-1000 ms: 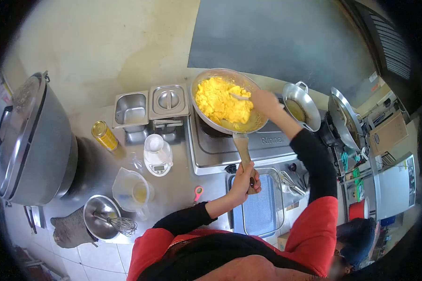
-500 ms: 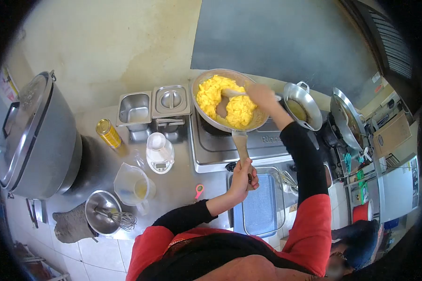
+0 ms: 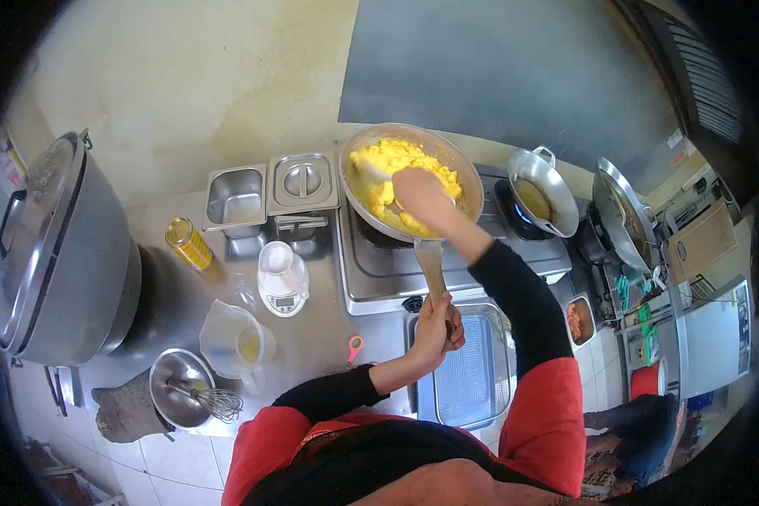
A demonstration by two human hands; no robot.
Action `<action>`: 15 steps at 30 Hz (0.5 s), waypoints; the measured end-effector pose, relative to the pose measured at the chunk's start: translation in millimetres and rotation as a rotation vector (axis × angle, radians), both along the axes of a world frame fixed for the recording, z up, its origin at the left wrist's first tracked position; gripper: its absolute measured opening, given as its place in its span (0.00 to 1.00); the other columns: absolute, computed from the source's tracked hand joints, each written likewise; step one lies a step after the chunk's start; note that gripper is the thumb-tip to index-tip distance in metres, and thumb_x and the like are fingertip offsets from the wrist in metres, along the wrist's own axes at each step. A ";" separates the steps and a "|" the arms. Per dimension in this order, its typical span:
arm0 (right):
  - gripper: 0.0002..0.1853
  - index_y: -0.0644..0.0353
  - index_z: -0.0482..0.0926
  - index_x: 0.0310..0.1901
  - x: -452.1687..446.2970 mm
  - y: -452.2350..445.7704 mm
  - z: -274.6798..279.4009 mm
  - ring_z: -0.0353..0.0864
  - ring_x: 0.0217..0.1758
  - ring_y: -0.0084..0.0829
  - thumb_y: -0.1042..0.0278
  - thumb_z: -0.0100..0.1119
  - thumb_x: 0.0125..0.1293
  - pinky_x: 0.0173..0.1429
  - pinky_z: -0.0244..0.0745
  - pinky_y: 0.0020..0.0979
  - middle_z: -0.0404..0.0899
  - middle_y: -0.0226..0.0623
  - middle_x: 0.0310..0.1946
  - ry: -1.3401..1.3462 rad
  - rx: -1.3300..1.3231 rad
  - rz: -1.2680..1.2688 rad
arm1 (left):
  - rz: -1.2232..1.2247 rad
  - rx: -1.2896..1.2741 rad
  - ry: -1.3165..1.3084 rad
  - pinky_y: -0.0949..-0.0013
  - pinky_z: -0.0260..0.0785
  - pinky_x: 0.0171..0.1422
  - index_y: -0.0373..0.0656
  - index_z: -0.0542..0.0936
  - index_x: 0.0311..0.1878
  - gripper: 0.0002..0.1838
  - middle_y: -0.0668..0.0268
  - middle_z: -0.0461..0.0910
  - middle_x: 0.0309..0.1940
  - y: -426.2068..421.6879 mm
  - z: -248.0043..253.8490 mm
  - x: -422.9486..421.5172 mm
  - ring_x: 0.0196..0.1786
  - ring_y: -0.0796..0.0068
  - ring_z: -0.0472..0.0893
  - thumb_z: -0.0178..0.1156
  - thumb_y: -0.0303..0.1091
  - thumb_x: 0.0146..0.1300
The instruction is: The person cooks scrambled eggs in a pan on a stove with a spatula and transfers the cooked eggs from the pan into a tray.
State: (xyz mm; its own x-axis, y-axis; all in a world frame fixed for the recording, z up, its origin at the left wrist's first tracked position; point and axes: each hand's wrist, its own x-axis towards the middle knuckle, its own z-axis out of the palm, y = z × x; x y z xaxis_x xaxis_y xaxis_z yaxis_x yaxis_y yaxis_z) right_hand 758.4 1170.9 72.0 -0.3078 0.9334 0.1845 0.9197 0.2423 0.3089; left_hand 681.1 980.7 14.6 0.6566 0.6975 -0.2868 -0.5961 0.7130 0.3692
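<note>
My left hand is wrapped round the wooden handle of a wide frying pan on the gas stove. Inside the pan lies a soft yellow mass that looks like scrambled eggs. Above the pan, my right hand is closed on a pale spatula, whose blade is smeared by motion at the pan's left side. The hand covers most of the spatula's handle and part of the eggs.
Left of the stove stand a kitchen scale, a can, a measuring jug, and a bowl with a whisk. A lit burner sits under a second pan. Another person is at lower right.
My right hand has swept left and toward me across the pan with the spatula. The eggs have shifted toward the far side. My left hand keeps its hold on the handle.
</note>
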 end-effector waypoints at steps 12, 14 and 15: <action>0.08 0.60 0.80 0.27 43.0 -58.4 125.4 0.80 0.28 0.39 0.69 0.52 0.50 0.32 0.75 0.36 0.79 0.42 0.24 -0.347 -0.291 -0.230 | -0.063 -0.016 -0.045 0.72 0.57 0.14 0.50 0.57 0.36 0.12 0.67 0.63 0.18 5.3 1.5 -5.4 0.12 0.76 0.64 0.46 0.44 0.64; 0.07 0.58 0.80 0.24 29.7 -78.5 84.4 0.80 0.25 0.37 0.69 0.53 0.48 0.29 0.74 0.35 0.79 0.40 0.21 -0.383 -0.254 -0.069 | -0.064 -0.017 -0.055 0.72 0.57 0.14 0.50 0.57 0.36 0.12 0.67 0.63 0.18 4.7 -0.2 -5.3 0.12 0.76 0.64 0.45 0.44 0.64; 0.07 0.58 0.80 0.24 19.8 -82.0 59.2 0.80 0.24 0.36 0.69 0.52 0.49 0.28 0.74 0.35 0.79 0.39 0.20 -0.315 -0.170 -0.057 | -0.061 -0.015 -0.066 0.72 0.57 0.14 0.50 0.57 0.36 0.12 0.67 0.63 0.18 4.7 -0.5 -5.1 0.12 0.76 0.64 0.45 0.44 0.64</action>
